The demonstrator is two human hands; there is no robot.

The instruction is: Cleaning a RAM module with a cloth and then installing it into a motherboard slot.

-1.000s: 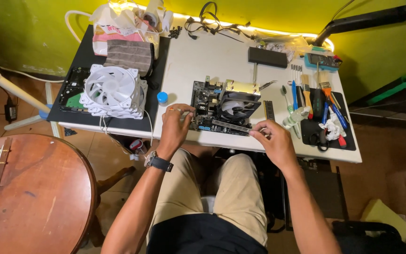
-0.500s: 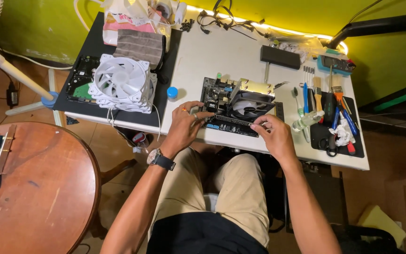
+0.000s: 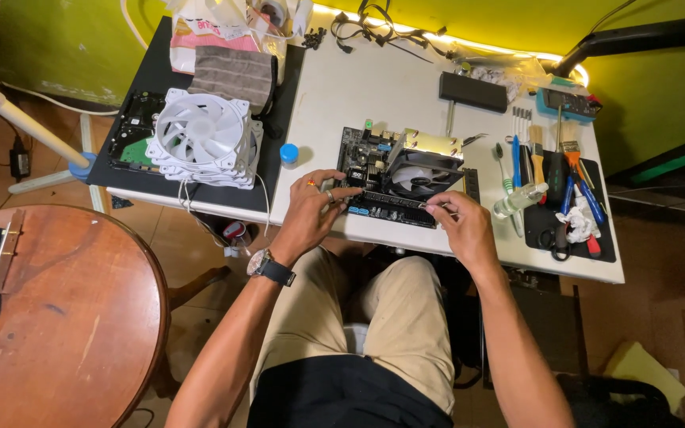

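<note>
Compared to a second ago both hands have slid in closer over the motherboard (image 3: 374, 178), which sits at the near edge of the white worktop (image 3: 374, 87), about mid-width. Going left to right: stack of white case fans (image 3: 200, 139) on the black mat at the worktop's left end, a pink-and-white packet (image 3: 200, 36) at the far left corner, a small blue cap (image 3: 288, 153). The left hand (image 3: 307, 214) has its fingers pinched on one end of the long dark stick (image 3: 394, 198) along the board's near edge, the right hand (image 3: 457, 226) is closed on the other end. The cooler (image 3: 426, 166) already sits mounted on the board; the stick looks not fully seated, though I can't tell. Screwdrivers and brushes (image 3: 552, 170) lie on the right mat.
</note>
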